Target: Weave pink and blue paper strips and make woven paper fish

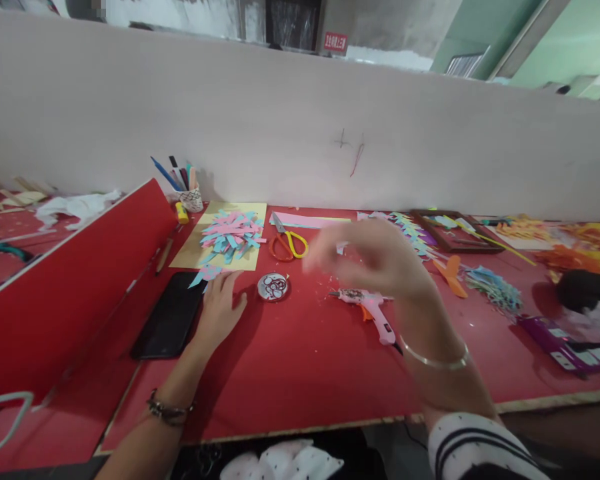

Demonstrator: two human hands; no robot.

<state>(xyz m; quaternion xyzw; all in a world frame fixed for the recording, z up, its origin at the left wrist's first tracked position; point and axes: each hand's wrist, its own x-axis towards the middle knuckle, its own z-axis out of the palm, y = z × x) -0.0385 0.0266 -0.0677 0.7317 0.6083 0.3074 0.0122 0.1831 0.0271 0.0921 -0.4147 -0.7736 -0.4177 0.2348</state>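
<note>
My left hand [223,310] rests on the red table beside a black smartphone [167,320]. Its fingers are stretched out and the thumb stands apart. The fingertips lie by a blue and pink paper piece [209,272]; whether they touch it I cannot tell. Smeared by motion, my right hand [370,257] hovers over the table, and its grip is unclear. Beneath it is a pink hot glue gun [373,310] lying on its side. A small round lid or tin with a drawn pattern [273,287] sits between the hands. Scissors with red and yellow handles [289,245] lie behind it.
Pink and blue paper strips [233,233] are heaped on a yellow sheet [190,250]. A red board [90,280] stands at the left, near a pen cup [191,199]. Rightward lie a framed tray [485,247], blue fringed paper [495,288] and a purple device [555,343]. A white partition [280,127] closes off the back.
</note>
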